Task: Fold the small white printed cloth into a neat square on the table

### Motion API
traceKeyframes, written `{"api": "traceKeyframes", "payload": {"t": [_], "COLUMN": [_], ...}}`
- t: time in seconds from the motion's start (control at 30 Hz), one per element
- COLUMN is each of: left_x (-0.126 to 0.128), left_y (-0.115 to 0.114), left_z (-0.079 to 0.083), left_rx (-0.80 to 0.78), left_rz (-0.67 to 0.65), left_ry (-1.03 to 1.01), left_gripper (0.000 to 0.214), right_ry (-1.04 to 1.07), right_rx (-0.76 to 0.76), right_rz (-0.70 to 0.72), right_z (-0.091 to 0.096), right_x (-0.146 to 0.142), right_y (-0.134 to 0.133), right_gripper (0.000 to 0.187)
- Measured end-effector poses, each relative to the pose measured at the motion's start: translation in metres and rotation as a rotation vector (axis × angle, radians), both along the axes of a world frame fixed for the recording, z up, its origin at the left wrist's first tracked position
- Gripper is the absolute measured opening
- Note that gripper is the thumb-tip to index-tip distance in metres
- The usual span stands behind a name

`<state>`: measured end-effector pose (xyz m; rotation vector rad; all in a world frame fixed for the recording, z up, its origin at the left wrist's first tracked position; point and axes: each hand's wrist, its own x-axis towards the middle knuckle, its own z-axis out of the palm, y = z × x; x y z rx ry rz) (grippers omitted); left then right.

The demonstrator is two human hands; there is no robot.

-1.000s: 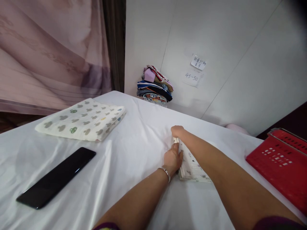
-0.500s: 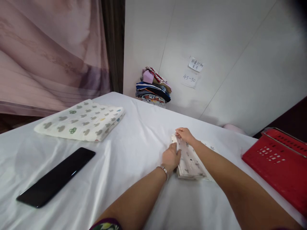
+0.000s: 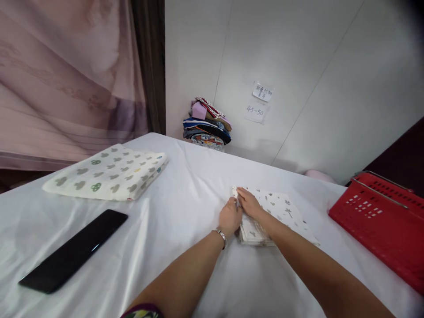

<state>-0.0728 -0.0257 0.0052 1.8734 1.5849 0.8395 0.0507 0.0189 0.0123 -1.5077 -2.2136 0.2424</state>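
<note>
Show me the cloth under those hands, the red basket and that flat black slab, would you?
Cloth [image 3: 281, 205]: head view, on its printed top.
Red basket [image 3: 377, 234]: head view, on its wall.
Flat black slab [image 3: 74, 251]: head view, on its glossy top.

Curtain [image 3: 66, 79] and panelled wall [image 3: 291, 53] show an indoor room.

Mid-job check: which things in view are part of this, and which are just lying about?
In use:
white leaf-print cloth, left hand and right hand on it
white sheet beneath

Apparently just lying about:
mushroom-print cloth
black slab
red basket
fabric pile
</note>
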Motion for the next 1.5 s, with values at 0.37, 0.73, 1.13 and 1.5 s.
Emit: {"api": "traceKeyframes", "payload": {"t": [0.37,0.73,1.13,1.5], "left_x": [-0.002,-0.003,-0.002,0.015], "left_y": [0.004,0.012,0.038,0.07], "left_z": [-0.001,-0.004,0.013,0.012], "left_rx": [-0.088,-0.062,-0.15,-0.256], "left_rz": [0.02,0.005,0.045,0.195], "left_ry": [-0.245,-0.284,-0.164,-0.199], "left_gripper": [0.044,0.027,0.026,0.024], "right_ry": [0.136,-0.113,-0.072,-0.035], "right_rx": [-0.092,-0.142,-0.187,-0.078], "right_rz": [-0.077,-0.054,0.049,0.072], "right_z": [-0.007,-0.005,0.013,0.001], "right_x": [0.019,0.023,0.02,0.015], "right_y": [-0.005,-0.017,-0.078,-0.088], "right_gripper": [0.046,0.044,0.043,0.04]}}
